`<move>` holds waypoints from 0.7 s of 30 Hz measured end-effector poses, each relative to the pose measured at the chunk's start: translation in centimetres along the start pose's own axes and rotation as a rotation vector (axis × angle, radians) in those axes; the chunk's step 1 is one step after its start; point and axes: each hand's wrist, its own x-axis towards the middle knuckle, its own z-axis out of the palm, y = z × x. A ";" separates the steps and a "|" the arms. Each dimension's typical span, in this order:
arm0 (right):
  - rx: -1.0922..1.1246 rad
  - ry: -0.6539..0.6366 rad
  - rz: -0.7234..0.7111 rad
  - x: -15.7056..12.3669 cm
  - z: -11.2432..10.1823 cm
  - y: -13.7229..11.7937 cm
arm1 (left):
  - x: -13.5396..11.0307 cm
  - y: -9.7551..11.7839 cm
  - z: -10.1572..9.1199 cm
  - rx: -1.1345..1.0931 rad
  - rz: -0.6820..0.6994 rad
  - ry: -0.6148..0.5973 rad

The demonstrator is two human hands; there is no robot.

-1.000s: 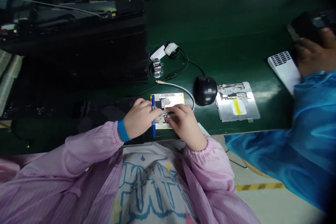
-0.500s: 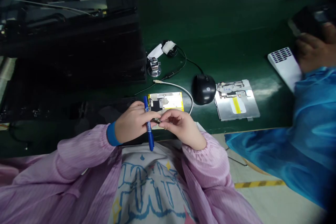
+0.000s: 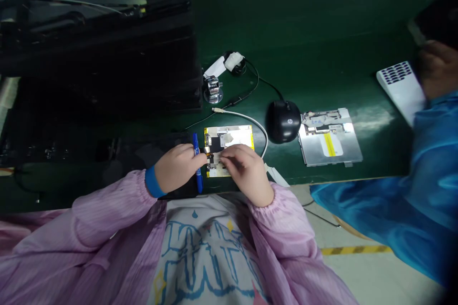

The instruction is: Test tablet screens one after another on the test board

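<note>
A small yellow-edged panel (image 3: pixel 229 138) with black and silver parts lies on the green bench near its front edge. My left hand (image 3: pixel 177 169) is closed round a blue marker pen (image 3: pixel 196 152) and rests at the panel's left edge. My right hand (image 3: pixel 243 167) lies on the panel's near half with its fingers curled and pressed onto it; whatever is under the fingertips is hidden.
A black mouse (image 3: pixel 283 121), a white cable (image 3: pixel 250 121), a hand tally counter (image 3: pixel 213 88) and a silver plate with a yellow strip (image 3: pixel 329 136) lie beyond. Dark stacked trays (image 3: pixel 100 57) fill the left. A co-worker's blue sleeve (image 3: pixel 411 186) and hand (image 3: pixel 434 66) are at right, by a white device (image 3: pixel 400 88).
Both hands were raised off the panel half a second ago, pinching something small between them. They have come back down onto the panel, and the pen points away again.
</note>
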 end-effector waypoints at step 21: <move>-0.486 -0.187 -0.194 -2.1 1.0 0.0 | 0.8 0.9 -0.1 0.152 -0.067 -0.114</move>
